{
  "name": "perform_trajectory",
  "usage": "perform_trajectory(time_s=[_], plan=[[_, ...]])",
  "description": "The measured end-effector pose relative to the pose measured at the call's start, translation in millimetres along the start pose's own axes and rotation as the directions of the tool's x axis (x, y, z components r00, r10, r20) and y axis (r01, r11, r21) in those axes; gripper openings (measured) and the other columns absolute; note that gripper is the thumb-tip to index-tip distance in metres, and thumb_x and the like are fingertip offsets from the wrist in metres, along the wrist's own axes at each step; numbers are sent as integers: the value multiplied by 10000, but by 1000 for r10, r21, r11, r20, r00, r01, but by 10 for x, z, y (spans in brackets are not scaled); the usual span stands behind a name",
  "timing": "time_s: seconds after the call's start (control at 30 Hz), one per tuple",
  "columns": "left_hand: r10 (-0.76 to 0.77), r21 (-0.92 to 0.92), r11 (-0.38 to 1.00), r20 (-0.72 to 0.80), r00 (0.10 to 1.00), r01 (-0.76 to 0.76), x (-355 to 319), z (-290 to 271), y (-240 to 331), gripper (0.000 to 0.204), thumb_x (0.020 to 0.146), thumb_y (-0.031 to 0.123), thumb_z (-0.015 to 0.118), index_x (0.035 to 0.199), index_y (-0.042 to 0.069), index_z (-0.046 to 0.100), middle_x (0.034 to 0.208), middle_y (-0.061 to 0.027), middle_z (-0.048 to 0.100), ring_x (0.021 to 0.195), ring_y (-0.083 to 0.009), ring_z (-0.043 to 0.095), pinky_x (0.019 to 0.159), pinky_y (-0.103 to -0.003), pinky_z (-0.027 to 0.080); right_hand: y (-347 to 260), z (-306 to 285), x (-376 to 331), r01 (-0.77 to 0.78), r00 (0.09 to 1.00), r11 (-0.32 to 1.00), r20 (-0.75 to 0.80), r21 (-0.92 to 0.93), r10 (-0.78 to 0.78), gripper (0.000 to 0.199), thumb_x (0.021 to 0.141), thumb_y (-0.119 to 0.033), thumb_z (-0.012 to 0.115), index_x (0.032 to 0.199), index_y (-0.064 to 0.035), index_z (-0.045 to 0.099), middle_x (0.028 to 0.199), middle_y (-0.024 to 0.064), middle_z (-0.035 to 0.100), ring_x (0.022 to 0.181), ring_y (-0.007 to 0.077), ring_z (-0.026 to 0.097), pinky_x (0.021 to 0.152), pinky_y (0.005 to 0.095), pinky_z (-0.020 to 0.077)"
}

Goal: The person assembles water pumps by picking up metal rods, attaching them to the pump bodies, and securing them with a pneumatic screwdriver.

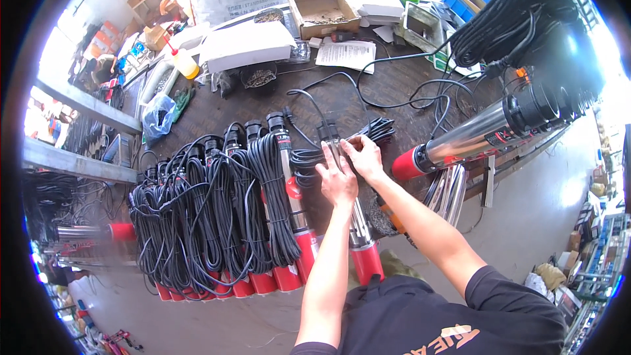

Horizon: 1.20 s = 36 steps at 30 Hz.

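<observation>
Centrally, a red-ended steel cylinder [359, 225] lies on the desk [220, 106]; left grip [340, 184] and right grip [365, 158] touch its upper part, whether pinching unclear; probably heavy, rigid, slick, best cradled mid-barrel

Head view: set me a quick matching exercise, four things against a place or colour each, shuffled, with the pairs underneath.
1. Left hand
2. Squeeze bottle
3. Printed paper
4. Open cardboard box

A. yellow, red-tipped
B. brown, beyond the paper
C. white, lying on the table
D. at a silver, red-ended cylinder

Pairs: 1-D, 2-A, 3-C, 4-B
</observation>
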State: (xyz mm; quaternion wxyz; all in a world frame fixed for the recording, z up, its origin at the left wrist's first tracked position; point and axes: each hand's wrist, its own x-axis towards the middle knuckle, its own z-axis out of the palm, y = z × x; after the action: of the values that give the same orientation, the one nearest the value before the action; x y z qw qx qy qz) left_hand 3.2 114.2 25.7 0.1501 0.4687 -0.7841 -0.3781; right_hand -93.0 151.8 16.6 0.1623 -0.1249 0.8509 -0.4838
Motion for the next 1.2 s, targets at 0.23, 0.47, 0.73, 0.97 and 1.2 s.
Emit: perform_trajectory(time_s=[0.23, 0.47, 0.73, 0.97, 1.2], plan=[[70, 66, 996, -53, 996, -66, 19, 56, -124, 637, 1036, 394, 445, 1614, 236, 228, 1103, -248, 521, 815, -440, 655, 726, -520, 558, 402, -486, -1284, -679, 440, -258, 663, 687, 605, 372, 995, -368, 645, 1042, -4, 588, 922, 95, 676, 626, 87, 587, 434, 171, 417], [39, 53, 998, -6, 999, -39, -20, 26, 17, 624, 1051, 408, 394, 1619, 245, 195, 1147, -264, 525, 917, -488, 634, 849, -551, 527, 875, -435, -1390, -239, 419, -517, 568, 822, 709, 627, 974, -589, 557, 1162, 9, 539, 1035, 203, 694, 655, 147, 684, 469, 190, 499], [51, 78, 996, -37, 998, -48, 21, 70, -118, 642, 1028, 441, 401, 1617, 281, 203, 1179, -264, 528, 982, -492, 625, 879, -569, 501, 123, -750, -1753, -160, 528, -254, 300, 954, 794, 320, 952, -338, 709, 1051, -54, 599, 857, 80, 696, 683, 163, 677, 571, 215, 595], [108, 56, 993, -74, 991, -104, -12, 92, -113, 606, 1048, 418, 404, 1603, 227, 253, 1127, -296, 566, 965, -477, 620, 881, -544, 497, -676, -1204, -2133, 69, 870, 391, -247, 918, 426, 412, 973, -227, 670, 1316, -22, 567, 954, 68, 673, 750, 125, 625, 687, 252, 510], [42, 71, 997, -49, 998, -39, -25, 115, -21, 624, 1028, 435, 413, 1604, 249, 265, 1168, -284, 579, 1025, -470, 620, 920, -527, 487, -594, -1069, -1521, 566, 805, 521, -566, 639, -181, 752, 831, -136, 687, 1484, 24, 352, 1196, 130, 535, 1095, 192, 542, 991, 329, 419]])
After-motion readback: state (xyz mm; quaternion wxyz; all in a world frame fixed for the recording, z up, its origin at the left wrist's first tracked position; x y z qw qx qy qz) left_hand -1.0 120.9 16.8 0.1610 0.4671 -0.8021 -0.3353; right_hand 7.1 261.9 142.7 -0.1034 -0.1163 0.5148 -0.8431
